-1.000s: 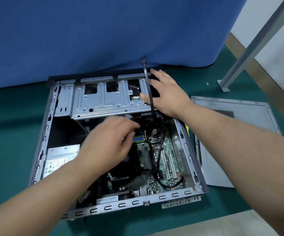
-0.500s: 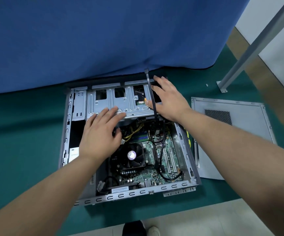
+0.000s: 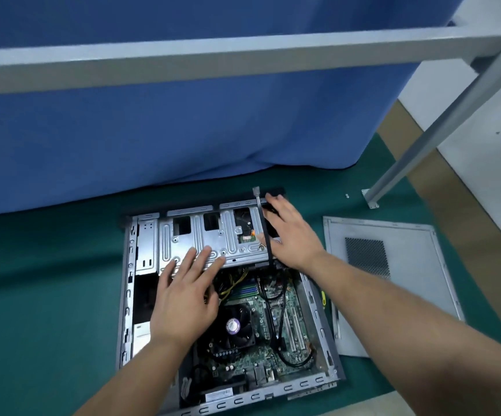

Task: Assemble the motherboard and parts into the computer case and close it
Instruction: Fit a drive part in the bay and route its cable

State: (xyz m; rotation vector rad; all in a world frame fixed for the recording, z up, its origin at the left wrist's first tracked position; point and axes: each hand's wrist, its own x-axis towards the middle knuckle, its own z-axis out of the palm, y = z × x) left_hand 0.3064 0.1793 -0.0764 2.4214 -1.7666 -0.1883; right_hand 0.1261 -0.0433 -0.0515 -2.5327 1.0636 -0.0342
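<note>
**Both palms on the drive cage**

The left hand [image 3: 183, 298] lies flat, fingers straight, tips pressing the near edge of the drive cage [image 3: 213, 238]. The right hand [image 3: 291, 235] rests open on the cage's right end, beside an upright black cable [image 3: 263, 226], gripping nothing. Spread like this, they likely seat the cage evenly into the computer case [image 3: 129, 295], which sits open on the green bench [image 3: 48, 295]. The motherboard [image 3: 273, 319] is already inside; the side panel [image 3: 408, 265] waits just right of the case.
</note>
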